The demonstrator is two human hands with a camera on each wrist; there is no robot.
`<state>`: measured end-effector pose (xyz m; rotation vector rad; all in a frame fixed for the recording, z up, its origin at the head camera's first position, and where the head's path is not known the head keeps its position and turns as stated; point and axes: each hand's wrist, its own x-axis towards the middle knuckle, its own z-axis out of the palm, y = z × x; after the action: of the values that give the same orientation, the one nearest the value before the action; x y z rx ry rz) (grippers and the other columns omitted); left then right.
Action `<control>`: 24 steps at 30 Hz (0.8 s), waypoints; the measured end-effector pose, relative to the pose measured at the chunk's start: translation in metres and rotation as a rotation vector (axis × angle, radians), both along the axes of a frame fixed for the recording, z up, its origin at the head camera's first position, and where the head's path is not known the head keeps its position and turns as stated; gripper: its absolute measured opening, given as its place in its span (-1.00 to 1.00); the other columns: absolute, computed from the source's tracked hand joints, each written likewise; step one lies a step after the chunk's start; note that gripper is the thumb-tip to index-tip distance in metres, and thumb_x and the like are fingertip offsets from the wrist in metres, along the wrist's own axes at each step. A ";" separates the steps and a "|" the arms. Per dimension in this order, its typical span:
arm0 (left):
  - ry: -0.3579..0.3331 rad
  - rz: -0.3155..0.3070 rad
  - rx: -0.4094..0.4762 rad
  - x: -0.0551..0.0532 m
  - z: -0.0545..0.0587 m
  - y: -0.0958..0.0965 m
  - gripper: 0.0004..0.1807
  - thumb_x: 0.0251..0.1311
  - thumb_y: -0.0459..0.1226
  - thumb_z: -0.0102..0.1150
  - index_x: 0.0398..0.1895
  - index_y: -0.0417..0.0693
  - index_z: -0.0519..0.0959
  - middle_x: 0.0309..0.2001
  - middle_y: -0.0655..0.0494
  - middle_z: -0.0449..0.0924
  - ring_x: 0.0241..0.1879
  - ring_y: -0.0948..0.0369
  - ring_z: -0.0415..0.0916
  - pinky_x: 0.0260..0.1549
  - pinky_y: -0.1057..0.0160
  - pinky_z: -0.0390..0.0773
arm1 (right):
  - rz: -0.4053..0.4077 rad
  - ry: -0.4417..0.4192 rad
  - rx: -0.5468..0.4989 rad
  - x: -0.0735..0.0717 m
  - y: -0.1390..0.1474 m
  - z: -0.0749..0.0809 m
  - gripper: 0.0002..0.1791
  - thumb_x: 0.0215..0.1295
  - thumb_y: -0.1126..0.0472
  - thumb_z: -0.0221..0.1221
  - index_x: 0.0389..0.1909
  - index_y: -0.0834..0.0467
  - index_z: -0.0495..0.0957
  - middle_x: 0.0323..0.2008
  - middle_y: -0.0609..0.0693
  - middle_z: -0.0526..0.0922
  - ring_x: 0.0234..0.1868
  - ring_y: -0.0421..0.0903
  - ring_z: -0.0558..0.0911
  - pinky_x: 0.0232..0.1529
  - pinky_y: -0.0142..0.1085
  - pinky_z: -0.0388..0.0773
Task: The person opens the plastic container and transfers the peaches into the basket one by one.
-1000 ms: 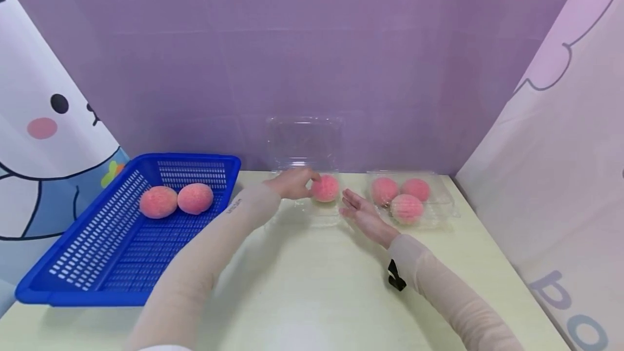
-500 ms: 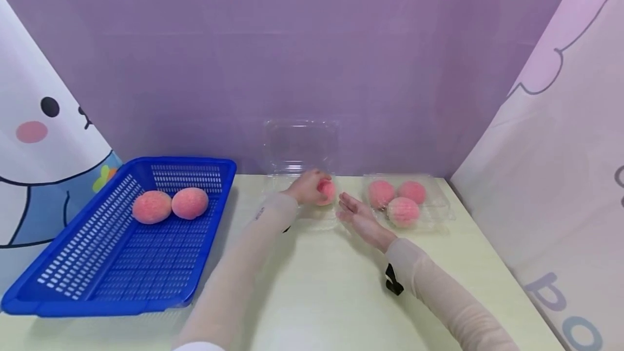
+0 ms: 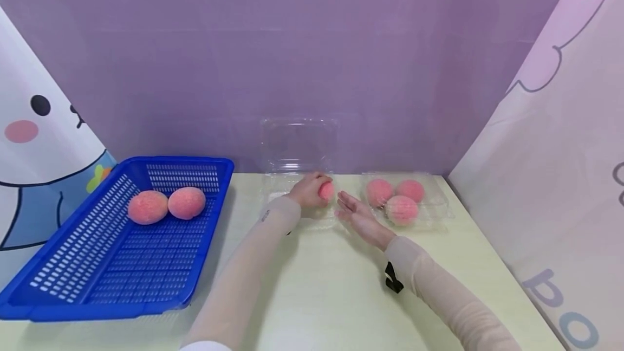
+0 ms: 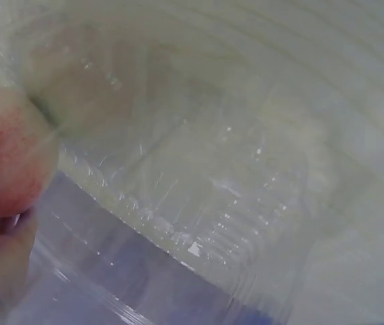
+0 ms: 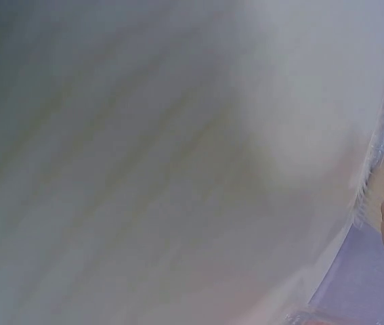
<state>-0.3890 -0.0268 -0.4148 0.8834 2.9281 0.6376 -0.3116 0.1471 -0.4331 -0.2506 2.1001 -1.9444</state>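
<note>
A pink peach (image 3: pixel 326 192) sits at the right side of a clear plastic clamshell box (image 3: pixel 299 142), whose lid stands raised at the back. My left hand (image 3: pixel 308 190) grips that peach from its left, hiding part of it. In the left wrist view, fingertips meet the peach (image 4: pixel 12 152) at the left edge, over the see-through box (image 4: pixel 178 183). My right hand (image 3: pixel 362 221) stays beside the box's right side with fingers extended and nothing in them. It lies between this box and a second clear box (image 3: pixel 436 207) that contains three peaches (image 3: pixel 402 210).
On the left stands a blue slotted basket (image 3: pixel 205 253) with two peaches (image 3: pixel 187 203) in its far half. A purple cloth backdrop (image 3: pixel 312 42) rises behind the pale table (image 3: pixel 317 286), and a printed cloth (image 3: pixel 546 177) hangs along the right.
My left hand has moved right and closed its fingers around the peach in the middle box. The right hand has hardly moved. The head view has shifted slightly.
</note>
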 end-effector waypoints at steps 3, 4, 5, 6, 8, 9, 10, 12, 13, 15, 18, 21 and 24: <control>-0.040 0.006 0.001 0.002 0.000 0.001 -0.24 -0.12 -0.20 0.29 0.28 0.11 0.29 0.28 0.06 0.22 0.27 0.10 0.19 0.21 0.11 0.29 | 0.000 -0.004 -0.007 0.000 0.000 0.001 -0.25 0.29 0.38 -0.02 0.41 0.27 -0.19 0.43 0.14 -0.10 0.43 0.05 -0.03 0.37 -0.13 0.04; -0.055 0.006 0.007 0.002 0.000 0.001 -0.22 -0.13 -0.22 0.29 0.28 0.12 0.28 0.28 0.06 0.23 0.26 0.09 0.20 0.20 0.09 0.30 | 0.002 -0.004 -0.008 0.001 0.000 0.001 -0.25 0.29 0.39 -0.03 0.41 0.27 -0.20 0.43 0.15 -0.11 0.43 0.06 -0.04 0.37 -0.12 0.04; -0.070 0.008 0.012 0.003 -0.001 0.001 -0.21 -0.14 -0.23 0.29 0.29 0.14 0.27 0.28 0.07 0.23 0.25 0.09 0.22 0.18 0.08 0.32 | 0.002 -0.005 -0.005 0.001 0.000 0.002 -0.26 0.30 0.39 -0.04 0.41 0.27 -0.20 0.43 0.14 -0.11 0.43 0.05 -0.04 0.37 -0.12 0.03; -0.085 0.013 0.017 0.004 -0.001 0.001 -0.19 -0.16 -0.24 0.30 0.29 0.16 0.26 0.26 0.08 0.24 0.23 0.09 0.24 0.17 0.07 0.33 | 0.005 -0.005 -0.003 0.001 0.000 0.002 -0.26 0.31 0.39 -0.04 0.41 0.27 -0.20 0.44 0.14 -0.12 0.43 0.05 -0.04 0.37 -0.11 0.03; -0.104 0.018 0.023 0.004 -0.002 0.001 -0.17 -0.18 -0.25 0.32 0.29 0.18 0.26 0.23 0.10 0.28 0.20 0.10 0.29 0.14 0.07 0.35 | 0.008 -0.005 -0.002 0.001 -0.001 0.002 -0.27 0.32 0.39 -0.06 0.41 0.26 -0.20 0.44 0.13 -0.12 0.43 0.05 -0.05 0.37 -0.11 0.02; -0.109 0.021 0.023 0.004 -0.003 0.001 -0.16 -0.19 -0.25 0.34 0.29 0.19 0.25 0.22 0.11 0.30 0.18 0.11 0.30 0.14 0.08 0.36 | 0.010 -0.003 -0.004 0.001 -0.001 0.002 -0.28 0.32 0.39 -0.07 0.41 0.26 -0.20 0.44 0.14 -0.12 0.43 0.05 -0.05 0.37 -0.11 0.01; -0.113 0.023 0.026 0.004 -0.004 0.001 -0.15 -0.21 -0.25 0.35 0.29 0.19 0.25 0.20 0.12 0.31 0.17 0.11 0.32 0.13 0.08 0.37 | 0.014 0.001 -0.004 0.001 -0.001 0.002 -0.28 0.33 0.39 -0.07 0.41 0.27 -0.20 0.44 0.14 -0.12 0.43 0.06 -0.05 0.38 -0.10 0.00; -0.123 0.029 0.028 0.004 -0.005 0.001 -0.14 -0.22 -0.25 0.36 0.28 0.21 0.25 0.19 0.13 0.32 0.16 0.12 0.33 0.13 0.09 0.37 | 0.019 0.004 -0.007 0.001 -0.001 0.002 -0.28 0.33 0.39 -0.07 0.41 0.28 -0.20 0.44 0.14 -0.12 0.43 0.06 -0.06 0.38 -0.10 -0.01; -0.126 0.029 0.030 0.004 -0.005 0.001 -0.14 -0.23 -0.25 0.36 0.28 0.20 0.26 0.19 0.13 0.32 0.15 0.12 0.33 0.13 0.09 0.37 | 0.018 0.003 -0.009 0.001 -0.001 0.002 -0.28 0.32 0.39 -0.07 0.41 0.28 -0.20 0.44 0.14 -0.12 0.43 0.06 -0.05 0.38 -0.10 -0.01; -0.130 0.029 0.031 0.004 -0.006 0.001 -0.15 -0.23 -0.24 0.36 0.27 0.21 0.26 0.18 0.13 0.32 0.14 0.12 0.34 0.12 0.09 0.38 | 0.016 0.003 -0.008 0.001 -0.001 0.001 -0.28 0.32 0.39 -0.06 0.41 0.28 -0.20 0.44 0.14 -0.11 0.43 0.05 -0.05 0.38 -0.10 -0.01; -0.130 0.023 0.025 0.004 -0.005 0.002 -0.16 -0.23 -0.23 0.36 0.26 0.20 0.27 0.18 0.13 0.32 0.14 0.13 0.35 0.12 0.11 0.38 | 0.009 -0.002 0.002 0.001 0.000 0.001 -0.27 0.32 0.39 -0.05 0.41 0.27 -0.20 0.44 0.13 -0.11 0.43 0.04 -0.05 0.38 -0.11 0.00; -0.125 0.024 0.025 0.005 -0.003 0.002 -0.17 -0.23 -0.22 0.37 0.25 0.18 0.29 0.17 0.12 0.34 0.14 0.12 0.35 0.13 0.10 0.37 | 0.002 -0.003 0.017 0.001 0.000 0.002 -0.27 0.31 0.39 -0.05 0.41 0.28 -0.19 0.43 0.13 -0.10 0.43 0.05 -0.03 0.37 -0.11 0.03; -0.107 0.028 0.032 0.004 -0.002 0.000 -0.17 -0.26 -0.21 0.39 0.23 0.15 0.31 0.17 0.09 0.35 0.14 0.09 0.35 0.13 0.07 0.37 | -0.004 -0.003 0.023 0.001 -0.001 0.004 -0.27 0.30 0.39 -0.05 0.41 0.28 -0.18 0.43 0.14 -0.10 0.42 0.05 -0.02 0.36 -0.12 0.05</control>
<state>-0.3848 -0.0264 -0.4170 0.7864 2.8474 0.7126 -0.3103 0.1464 -0.4296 -0.2387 2.1218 -1.9204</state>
